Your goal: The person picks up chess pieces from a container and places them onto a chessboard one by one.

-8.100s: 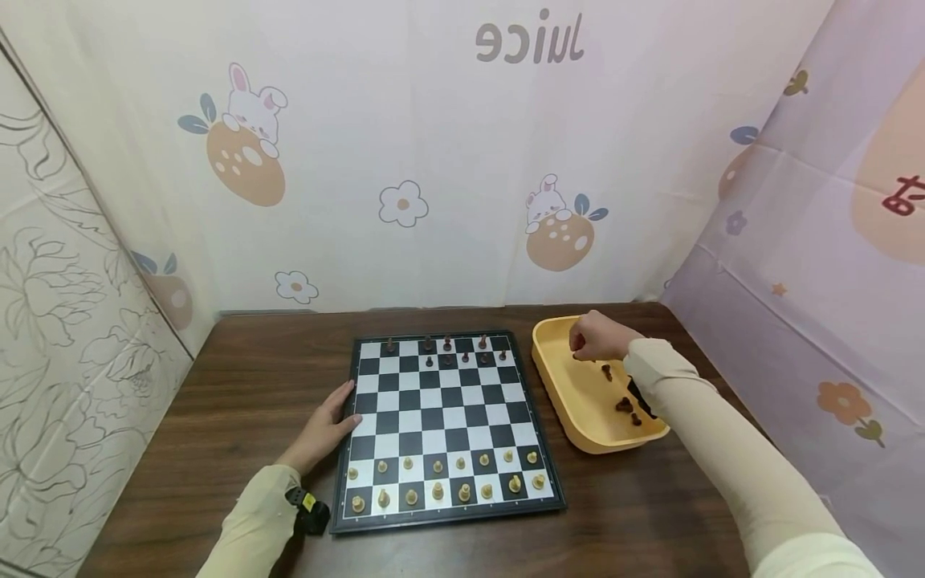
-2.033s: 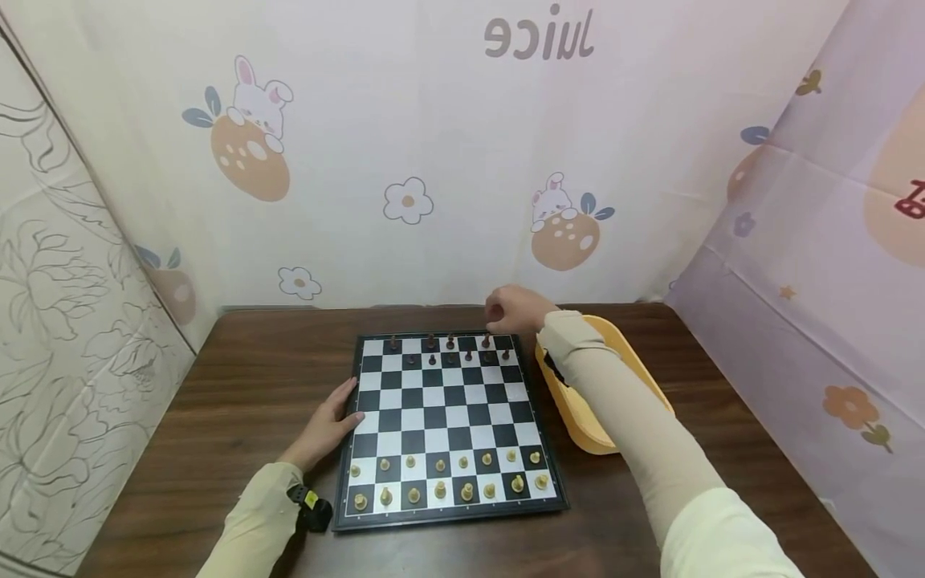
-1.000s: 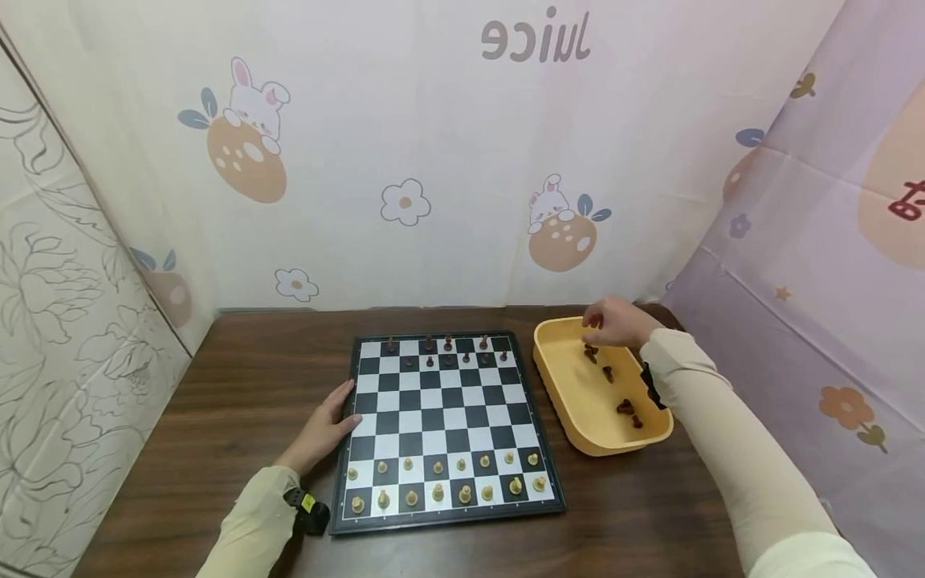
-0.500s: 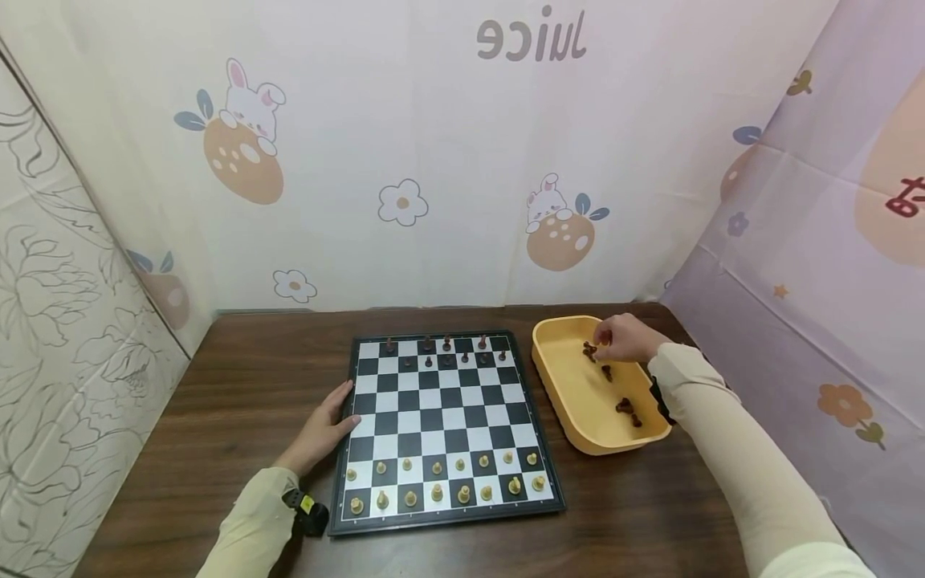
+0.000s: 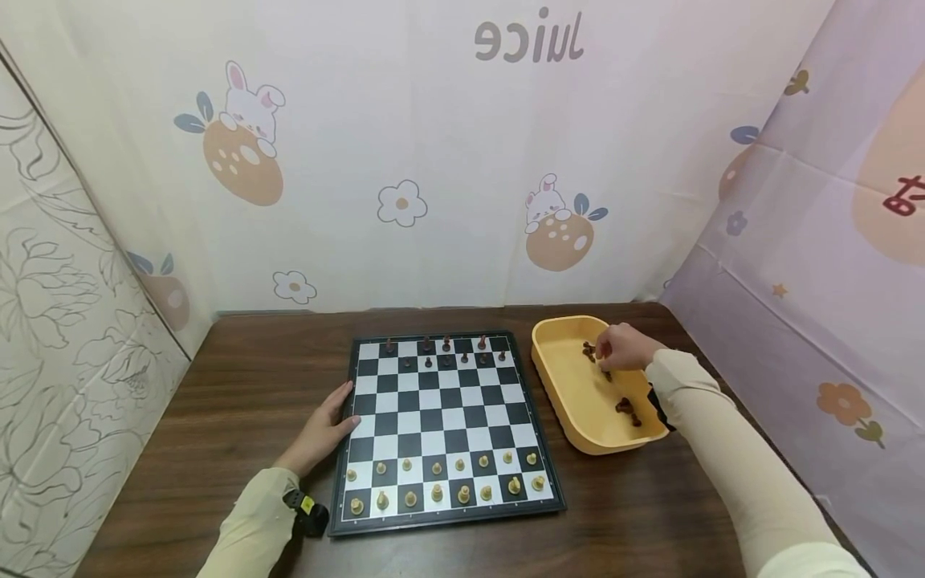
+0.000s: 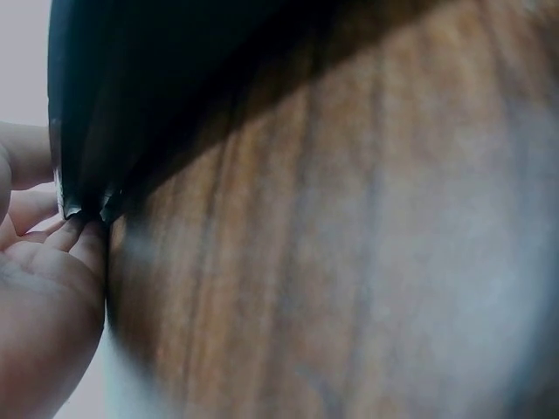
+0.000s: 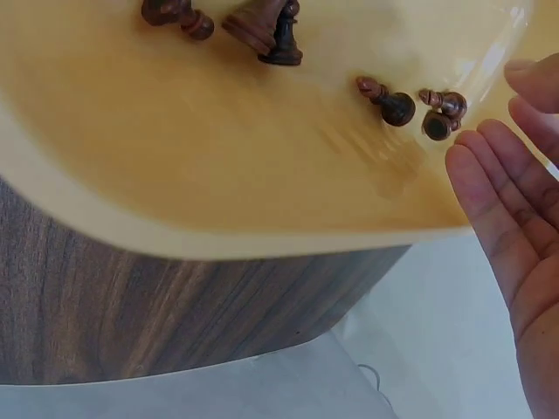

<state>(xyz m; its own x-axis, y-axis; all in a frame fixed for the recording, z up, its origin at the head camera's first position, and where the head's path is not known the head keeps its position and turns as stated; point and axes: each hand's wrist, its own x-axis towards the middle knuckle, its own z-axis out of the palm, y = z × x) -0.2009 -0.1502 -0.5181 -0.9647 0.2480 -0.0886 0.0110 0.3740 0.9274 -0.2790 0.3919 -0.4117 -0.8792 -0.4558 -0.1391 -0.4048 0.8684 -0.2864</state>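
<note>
1. Note the fingers of the right hand, low inside the yellow tray: nearly straight, pressed side by side, with a slight gap toward the thumb, and apparently pinching nothing (actual touch at the tips: cannot tell).

2. Locate the closest dark pieces: a pair, lying just beside the tips and apparently touching each other, and a lone piece, tipped on its side nearby.

3. For a clean pick, choose one piece only. Close thumb and forefinger on the slim neck rather than the wide base, then ease clear of any neighbour before lifting (smooth-looking tray floor: expect some sliding).

4. Approach from above, with the wrist clear of the tray wall. Leave undisturbed the other cluster, toward the near end of the tray.

5. Use the left hand as a steady: thumb laid on the left rim of the chessboard, other fingers fairly straight against the same edge. Press lightly, without shifting the board.

6. Check the board: dark chessmen upright on the two far rows, with gaps; light chessmen filling the two near rows.

7. Treat the brown desk as the work surface, with the tray just right of the board and a patterned curtain behind.
</note>
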